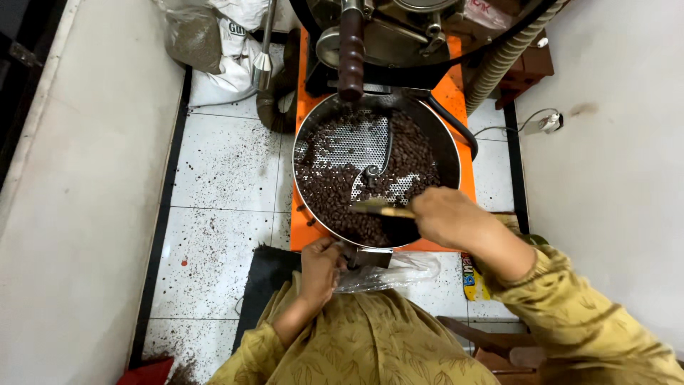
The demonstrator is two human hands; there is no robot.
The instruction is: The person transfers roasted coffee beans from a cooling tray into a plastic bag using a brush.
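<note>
Your right hand (447,216) grips a wooden-handled brush (381,208), its long axis pointing left across the round perforated steel tray (356,139) of dark beans; your left hand (320,267) clasps the tray's near-edge chute (370,257).

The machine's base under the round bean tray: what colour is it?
Bright orange base, clearest in the head view.

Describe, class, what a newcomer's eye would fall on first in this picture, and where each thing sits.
The round metal tray of dark roasted beans stands out first, at centre on an orange machine base. Over its near edge the right hand holds a brush among the beans, while the left hand sits at the tray's front outlet beside a clear plastic bag. Spilled bits speckle the white tiled floor at left.
</note>
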